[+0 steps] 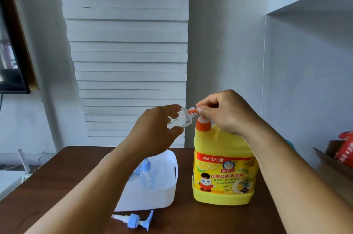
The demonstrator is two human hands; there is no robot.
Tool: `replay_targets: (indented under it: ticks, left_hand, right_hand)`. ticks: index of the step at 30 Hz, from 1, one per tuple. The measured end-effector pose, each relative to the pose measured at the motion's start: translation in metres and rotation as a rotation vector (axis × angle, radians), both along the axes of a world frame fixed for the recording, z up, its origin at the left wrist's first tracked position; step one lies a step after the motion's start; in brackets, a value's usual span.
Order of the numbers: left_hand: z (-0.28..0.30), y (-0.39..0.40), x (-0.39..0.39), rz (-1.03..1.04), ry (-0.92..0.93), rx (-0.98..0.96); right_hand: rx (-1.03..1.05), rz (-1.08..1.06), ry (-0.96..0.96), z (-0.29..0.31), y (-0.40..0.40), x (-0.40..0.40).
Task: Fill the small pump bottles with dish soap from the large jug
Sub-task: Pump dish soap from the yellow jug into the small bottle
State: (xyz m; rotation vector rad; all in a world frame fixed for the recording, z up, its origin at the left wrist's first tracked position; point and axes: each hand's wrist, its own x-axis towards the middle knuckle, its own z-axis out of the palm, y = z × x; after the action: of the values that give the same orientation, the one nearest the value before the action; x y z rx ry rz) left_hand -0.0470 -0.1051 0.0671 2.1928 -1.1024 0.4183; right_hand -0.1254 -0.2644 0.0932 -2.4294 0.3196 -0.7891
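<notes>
Head view, nearest us: a loose blue pump head (133, 220) lies on the brown table (57, 186). Beyond it, a white tub (168, 188) holds a clear pump bottle (147, 172). Right of the tub stands the yellow soap jug (223, 168). Above, our left hand (158, 128) grips a small clear bottle (178, 119), tilted; our right hand (227, 111) pinches the jug's orange nozzle (193, 110) at its mouth.

On the table (80, 191) the dish soap jug (223, 168) stands right of the tub (168, 184) — a capped pump bottle (147, 171) sits inside that tub. A loose pump head (133, 220) lies before the tub, near the table's front edge. Above the jug's cap (203, 125), held between both hands, a small bottle (178, 119) tilts — its mouth meets the jug's spout (192, 110). A cardboard box (336, 168) sits at far right.
</notes>
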Motion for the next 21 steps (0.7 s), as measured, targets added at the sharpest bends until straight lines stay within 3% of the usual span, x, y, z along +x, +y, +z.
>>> replay_targets:
  ticks: [21]
  left_hand:
    - [0.0028, -0.0009, 0.0027, 0.005, -0.013, -0.023]
  right_hand:
    - [0.031, 0.048, -0.064, -0.0019, -0.0040, 0.0003]
